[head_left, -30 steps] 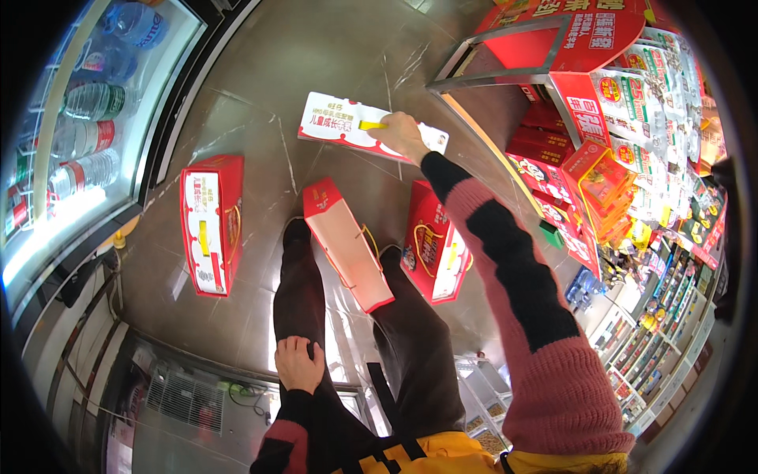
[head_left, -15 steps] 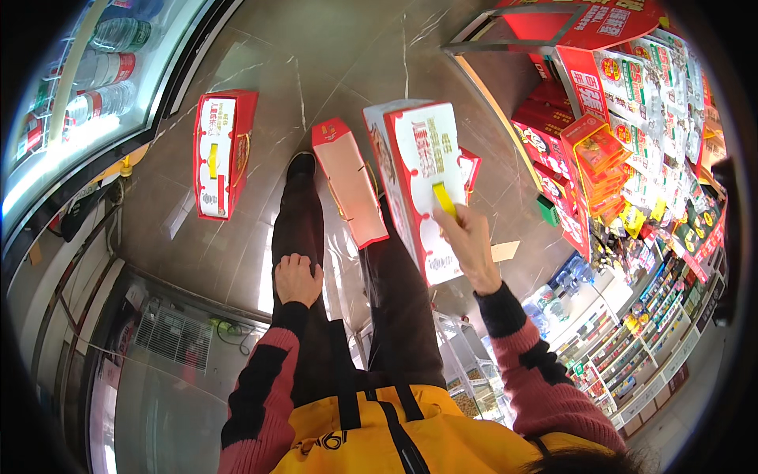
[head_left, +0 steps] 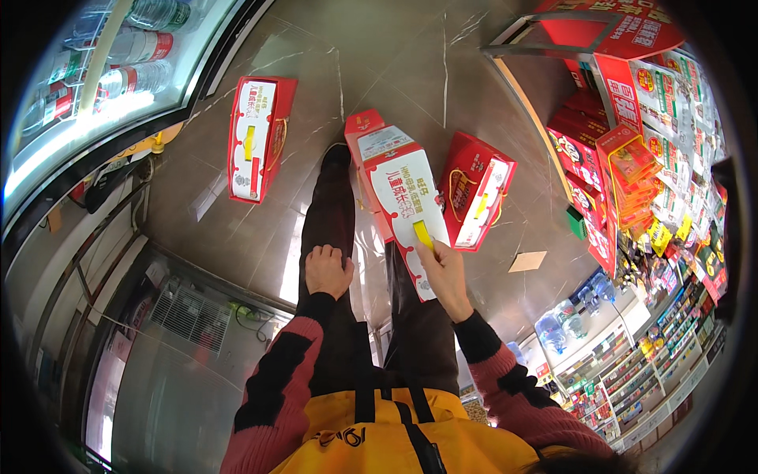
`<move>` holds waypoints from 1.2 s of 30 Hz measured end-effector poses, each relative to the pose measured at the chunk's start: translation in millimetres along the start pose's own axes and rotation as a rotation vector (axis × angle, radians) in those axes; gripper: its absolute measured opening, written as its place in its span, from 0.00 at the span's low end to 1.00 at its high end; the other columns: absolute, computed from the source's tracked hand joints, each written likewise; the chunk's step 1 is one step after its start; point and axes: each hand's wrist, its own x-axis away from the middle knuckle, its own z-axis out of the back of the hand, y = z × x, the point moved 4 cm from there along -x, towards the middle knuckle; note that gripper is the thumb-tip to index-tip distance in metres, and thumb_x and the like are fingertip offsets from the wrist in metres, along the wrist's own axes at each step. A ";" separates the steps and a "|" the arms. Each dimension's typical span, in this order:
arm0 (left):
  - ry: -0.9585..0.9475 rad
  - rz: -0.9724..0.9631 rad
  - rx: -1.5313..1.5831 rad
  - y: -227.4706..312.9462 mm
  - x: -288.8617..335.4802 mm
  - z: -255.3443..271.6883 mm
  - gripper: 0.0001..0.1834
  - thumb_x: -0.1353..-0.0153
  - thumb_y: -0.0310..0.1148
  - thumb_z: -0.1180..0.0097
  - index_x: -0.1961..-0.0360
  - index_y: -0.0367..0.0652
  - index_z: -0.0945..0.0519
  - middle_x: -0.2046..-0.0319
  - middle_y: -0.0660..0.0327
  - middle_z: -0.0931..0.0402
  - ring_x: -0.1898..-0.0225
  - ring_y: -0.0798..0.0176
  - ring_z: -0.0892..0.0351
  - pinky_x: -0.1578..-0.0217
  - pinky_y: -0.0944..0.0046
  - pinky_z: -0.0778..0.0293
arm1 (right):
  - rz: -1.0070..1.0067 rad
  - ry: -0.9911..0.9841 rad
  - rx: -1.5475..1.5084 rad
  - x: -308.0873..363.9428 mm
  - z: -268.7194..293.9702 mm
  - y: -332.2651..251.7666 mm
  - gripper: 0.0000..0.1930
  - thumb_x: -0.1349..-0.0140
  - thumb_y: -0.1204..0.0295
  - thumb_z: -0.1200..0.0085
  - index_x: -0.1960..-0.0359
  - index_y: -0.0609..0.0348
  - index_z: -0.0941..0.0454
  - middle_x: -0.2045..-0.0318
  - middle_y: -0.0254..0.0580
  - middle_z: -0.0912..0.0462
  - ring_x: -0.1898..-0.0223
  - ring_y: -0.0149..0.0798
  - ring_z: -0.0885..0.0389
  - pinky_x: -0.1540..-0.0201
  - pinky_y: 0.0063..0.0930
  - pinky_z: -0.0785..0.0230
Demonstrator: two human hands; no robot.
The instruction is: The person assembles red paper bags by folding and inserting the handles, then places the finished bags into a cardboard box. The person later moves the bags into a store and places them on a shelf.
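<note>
My right hand [head_left: 444,276] grips the yellow strap handle on top of a white-and-red carton [head_left: 399,186]. The carton is held over a red gift bag [head_left: 363,122] between my legs. That bag's far end and left edge show; the carton hides the rest, and I cannot tell how far inside it sits. My left hand [head_left: 328,271] rests on my left thigh, fingers slightly bent and thumb apart, holding nothing. To the right stands another red bag [head_left: 464,178] with gold cord handles and a carton inside. A third bagged carton [head_left: 251,154] stands at the left.
A lit drinks fridge [head_left: 134,75] with bottles is at the far left. Red boxes and packets fill a display [head_left: 592,150] on the right. A tan cardboard piece [head_left: 527,261] lies on the grey tiled floor [head_left: 379,55]. Stocked shelves [head_left: 632,379] stand at lower right.
My right hand has moved the carton left, from beside the middle bag to over its opening. The right-hand bag now shows fully. My left hand stays on my thigh.
</note>
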 end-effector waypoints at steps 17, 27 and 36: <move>-0.010 0.049 0.058 -2.8 -2.6 1.4 0.12 0.48 0.40 0.41 0.71 0.42 0.19 0.67 0.58 0.23 0.59 0.52 0.27 0.57 0.53 0.30 | -0.029 -0.005 -0.084 -9.5 -16.7 11.3 0.20 0.38 0.64 0.43 0.80 0.68 0.31 0.87 0.30 0.37 0.82 0.21 0.42 0.80 0.26 0.50; 0.024 0.042 0.074 -3.2 -5.1 3.3 0.13 0.48 0.40 0.41 0.75 0.40 0.20 0.69 0.57 0.25 0.60 0.52 0.27 0.57 0.53 0.31 | 0.025 0.043 -0.002 -37.4 -34.4 11.8 0.19 0.39 0.63 0.44 0.77 0.69 0.29 0.86 0.39 0.34 0.82 0.27 0.38 0.78 0.30 0.44; 0.000 0.028 0.095 -7.2 -6.0 3.2 0.11 0.48 0.39 0.41 0.73 0.42 0.19 0.68 0.58 0.24 0.60 0.52 0.27 0.57 0.54 0.31 | 0.102 0.051 0.089 -138.9 -73.8 55.9 0.19 0.41 0.61 0.44 0.73 0.70 0.26 0.83 0.48 0.28 0.80 0.37 0.30 0.75 0.35 0.40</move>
